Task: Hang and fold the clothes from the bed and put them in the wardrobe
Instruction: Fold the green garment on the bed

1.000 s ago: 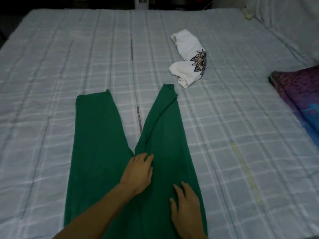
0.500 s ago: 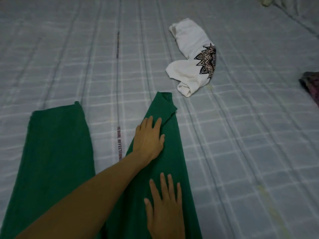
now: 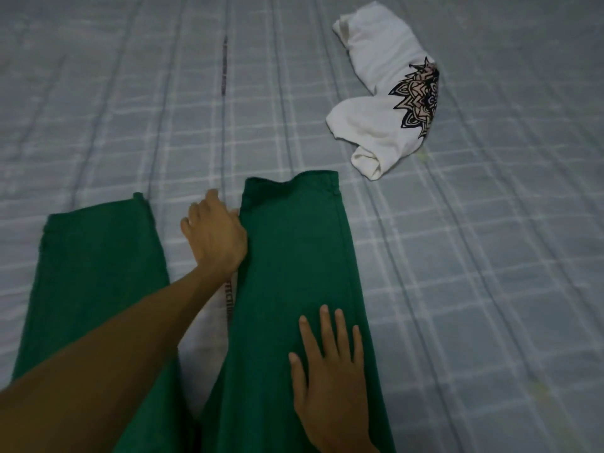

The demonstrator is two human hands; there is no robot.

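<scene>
Green trousers (image 3: pixel 294 289) lie flat on the bed (image 3: pixel 490 289), waist end toward the near edge, the two legs spread in a V running far. Right leg hem ends just short of the white t-shirt (image 3: pixel 385 103); left leg hem sits further left and slightly nearer.

Left hand (image 3: pixel 214 237) is in the gap between the legs, on the sheet, its right side touching the inner edge of the right leg near the hem. Fingers loosely curled, partly spread, not gripping anything visible. Its forearm crosses over the left leg from the near-left corner.

Right hand (image 3: pixel 330 384) lies palm down on the right leg, near end, fingers straight and spread wide, pressing flat, holding nothing.

White t-shirt is crumpled in a lump far right of the trousers, dark mandala print facing right. It is close to the right leg hem but not touching; nothing lies on top of the trousers except the hands and arm.

Bed cover is a pale grey-blue check, some yellowish stains on the right side. No containers in view.
</scene>
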